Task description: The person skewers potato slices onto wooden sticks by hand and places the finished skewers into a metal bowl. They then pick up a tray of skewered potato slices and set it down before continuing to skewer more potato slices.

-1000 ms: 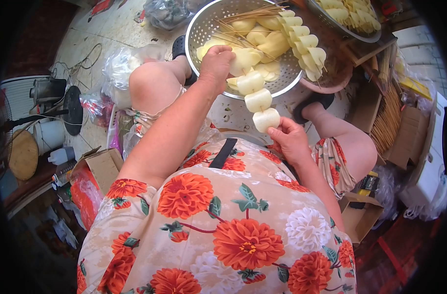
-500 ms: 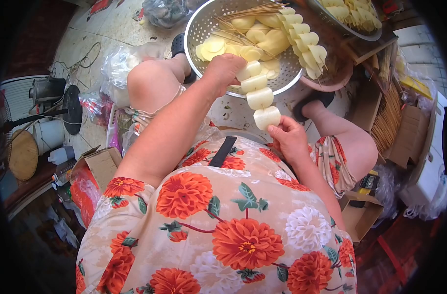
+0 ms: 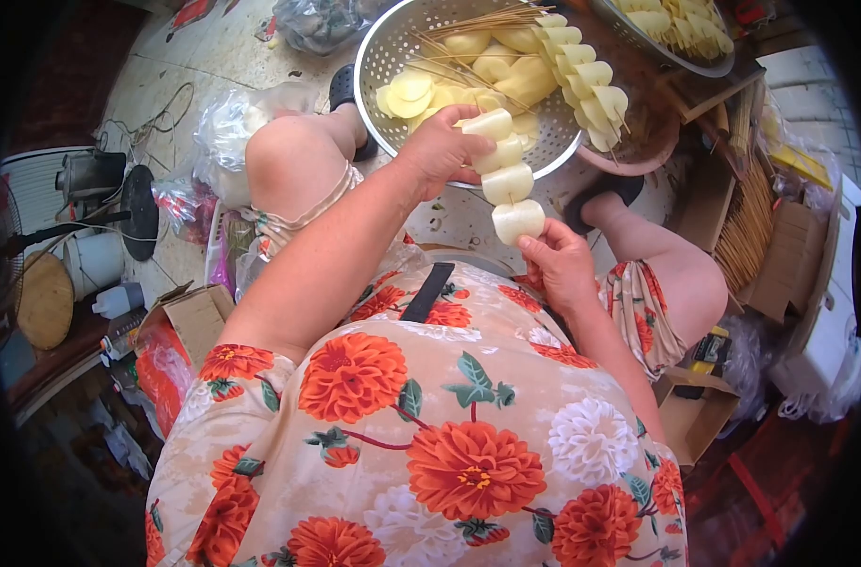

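A skewer of pale potato slices [image 3: 508, 183] slants between my two hands, its slices spaced out along a thin stick. My left hand [image 3: 442, 149] is closed at the upper end, fingers and thumb against the top slices. Down at the lower end, my right hand [image 3: 557, 263] pinches by the last slice; the stick's tip there is hidden. Behind them a perforated metal colander [image 3: 377, 68] holds loose potato slices [image 3: 409, 93], whole peeled potatoes [image 3: 529, 81] and bare bamboo sticks [image 3: 477, 23]. Finished-looking potato skewers [image 3: 583, 77] lean over its right rim.
At the upper right, another metal bowl [image 3: 712, 68] carries more potato skewers. A bundle of bamboo sticks [image 3: 744, 231] stands in a box at right. Plastic bags [image 3: 246, 132] lie left of my knee, with a fan [image 3: 139, 213] and an open cardboard box [image 3: 192, 321] farther left.
My left hand has shifted slightly, its fingers now spread farther over the top slices. The skewer's upper part has moved a little to the right; my right hand stays nearly in place.
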The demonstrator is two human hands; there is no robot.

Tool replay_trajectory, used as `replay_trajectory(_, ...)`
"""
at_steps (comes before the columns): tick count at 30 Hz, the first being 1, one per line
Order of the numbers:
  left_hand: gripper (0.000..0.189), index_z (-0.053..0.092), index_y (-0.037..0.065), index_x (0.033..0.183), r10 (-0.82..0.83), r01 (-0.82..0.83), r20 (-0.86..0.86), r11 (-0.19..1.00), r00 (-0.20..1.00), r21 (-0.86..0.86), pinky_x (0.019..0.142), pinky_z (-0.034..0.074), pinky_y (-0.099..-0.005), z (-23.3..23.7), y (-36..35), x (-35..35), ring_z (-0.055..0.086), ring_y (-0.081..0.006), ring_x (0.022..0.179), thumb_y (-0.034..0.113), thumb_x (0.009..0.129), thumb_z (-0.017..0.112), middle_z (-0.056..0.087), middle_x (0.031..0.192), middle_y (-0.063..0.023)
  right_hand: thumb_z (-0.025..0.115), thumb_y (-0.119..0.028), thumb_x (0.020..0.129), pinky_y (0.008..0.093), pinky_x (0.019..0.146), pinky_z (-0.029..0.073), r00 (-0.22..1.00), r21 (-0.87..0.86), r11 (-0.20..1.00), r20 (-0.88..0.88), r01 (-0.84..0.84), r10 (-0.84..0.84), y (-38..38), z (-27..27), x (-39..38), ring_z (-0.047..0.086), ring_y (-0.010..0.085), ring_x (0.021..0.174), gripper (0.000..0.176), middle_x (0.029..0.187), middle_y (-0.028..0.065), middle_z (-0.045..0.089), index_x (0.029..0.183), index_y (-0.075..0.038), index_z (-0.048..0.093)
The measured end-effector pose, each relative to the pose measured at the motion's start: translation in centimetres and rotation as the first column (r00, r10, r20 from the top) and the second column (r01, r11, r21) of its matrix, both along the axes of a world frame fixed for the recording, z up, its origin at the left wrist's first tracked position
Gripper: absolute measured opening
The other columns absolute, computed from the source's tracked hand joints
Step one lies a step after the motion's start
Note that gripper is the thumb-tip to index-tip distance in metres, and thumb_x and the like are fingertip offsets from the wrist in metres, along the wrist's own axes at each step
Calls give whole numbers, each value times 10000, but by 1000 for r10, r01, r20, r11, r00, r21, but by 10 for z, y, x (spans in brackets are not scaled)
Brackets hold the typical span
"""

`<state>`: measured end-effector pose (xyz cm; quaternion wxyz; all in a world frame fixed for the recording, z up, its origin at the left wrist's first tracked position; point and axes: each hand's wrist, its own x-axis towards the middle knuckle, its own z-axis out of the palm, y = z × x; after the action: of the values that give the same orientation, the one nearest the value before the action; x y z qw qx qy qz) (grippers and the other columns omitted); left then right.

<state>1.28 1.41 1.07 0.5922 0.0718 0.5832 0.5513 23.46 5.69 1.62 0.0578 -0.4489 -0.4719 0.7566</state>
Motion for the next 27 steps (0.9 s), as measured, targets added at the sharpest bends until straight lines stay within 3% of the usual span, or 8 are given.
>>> replay_trajectory(8,606,346,47,1320,-24,23,-37,999,999,-33,726,549,-365,6,-1,3,628,-222,908,67,802,660,580,1115,-129,642,-90,829,191,429,349,1000,2,1000,-15,9,-9,-2,3,-3,433,35,490,162,659,-37,529,972,-23,604)
replay_trajectory(13,601,341,29,1318,129,-129,-73,992,989,-2,732,551,-352,8,-4,12,623,-220,932,84,809,655,581,1119,-134,633,-92,838,190,427,342,997,10,999,-66,47,-46,-1,2,-6,431,33,493,168,667,-37,532,988,-24,598)
replay_trajectory(14,601,341,29,1318,124,-125,-76,992,989,1,732,551,-352,10,-5,14,623,-220,932,84,809,655,581,1119,-134,633,-92,838,190,427,342,996,12,999,-69,52,-51,-1,3,-6,431,33,493,168,667,-37,532,988,-24,598)
replay_trajectory(16,521,404,44,1280,-71,72,28,997,997,-38,722,551,-344,20,-10,18,633,-228,918,82,811,628,595,1120,-126,632,-93,840,189,428,336,995,10,999,-93,45,-43,-3,3,-5,423,31,493,164,661,-40,526,984,-24,598)
replay_trajectory(17,464,439,57,1254,-90,90,0,995,996,-48,707,549,-332,16,-14,21,636,-217,921,81,822,608,609,1114,-105,632,-93,840,189,428,336,994,11,999,-94,53,-52,-4,3,-4,423,31,493,164,661,-40,526,984,-24,598)
replay_trajectory(20,451,451,58,1241,9,-8,48,1000,999,-19,701,549,-330,16,-23,28,636,-220,928,64,818,604,604,1119,-101,634,-90,836,188,442,342,996,7,1000,-89,-16,16,-5,3,-3,423,31,505,154,658,-41,525,971,-23,603)
replay_trajectory(27,489,438,68,1257,-35,36,24,998,999,-42,728,551,-350,24,-26,28,619,-218,969,59,806,627,584,1138,-87,644,-91,830,190,468,358,991,-2,998,-114,-64,63,-6,-2,-2,438,31,532,138,674,-41,535,951,-33,614)
